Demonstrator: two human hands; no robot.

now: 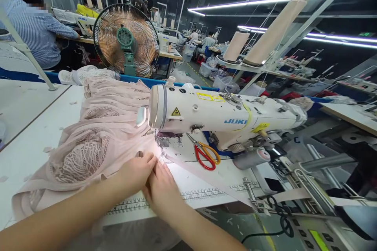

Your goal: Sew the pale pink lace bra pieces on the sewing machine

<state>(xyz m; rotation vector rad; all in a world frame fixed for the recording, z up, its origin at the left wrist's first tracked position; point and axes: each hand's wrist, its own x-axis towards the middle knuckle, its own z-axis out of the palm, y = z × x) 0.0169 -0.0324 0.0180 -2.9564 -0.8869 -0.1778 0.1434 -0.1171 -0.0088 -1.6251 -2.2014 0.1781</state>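
My left hand is closed on the edge of a pale pink lace garment in front of the sewing machine. Pressed against it, my right hand has its fingers together on the same cloth edge, just short of the lit needle area. A small dark rounded thing shows by my left fingers; its kind is unclear. From the right, a thin pale strip runs across the table towards the needle. What lies under my fingertips is hidden.
Scissors with red and orange handles lie right of the needle. A printed ruler follows the table's front edge. Behind stand a large fan and thread cones. A person in a striped shirt sits back left.
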